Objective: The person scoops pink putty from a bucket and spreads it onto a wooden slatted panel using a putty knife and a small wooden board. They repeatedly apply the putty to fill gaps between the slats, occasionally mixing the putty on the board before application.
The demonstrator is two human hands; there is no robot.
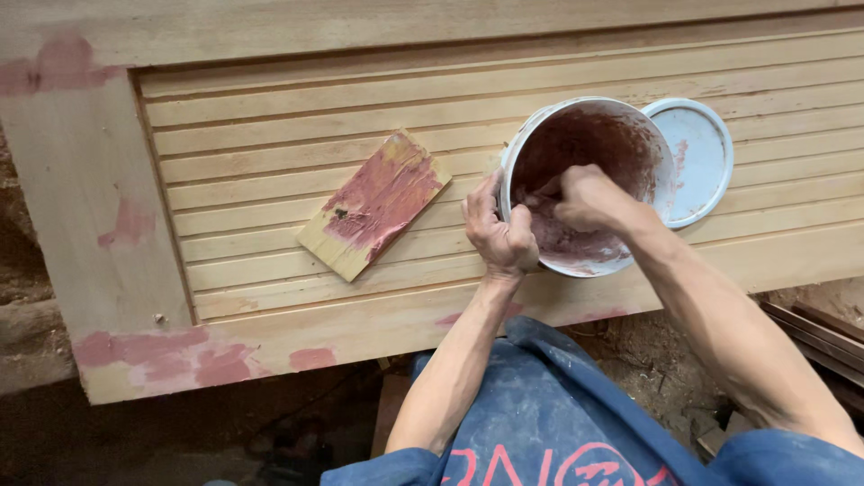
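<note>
A pale wooden door panel with horizontal slats (540, 99), blotched with reddish filler, lies over a dirt floor (648, 351). My left hand (498, 229) grips the rim of the white plastic bucket of red paste (587, 184) standing on the slats; my right hand (580, 198) digs inside, clenched. A round white lid (702, 157) and a paste-smeared wooden block (373, 204) lie beside it.

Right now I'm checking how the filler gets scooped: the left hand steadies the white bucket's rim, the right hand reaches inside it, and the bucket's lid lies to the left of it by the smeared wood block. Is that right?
Not quite. The head view shows the lid to the right of the white bucket, not by the smeared wood block. The left hand steadies the rim, and the right hand reaches inside.
</note>
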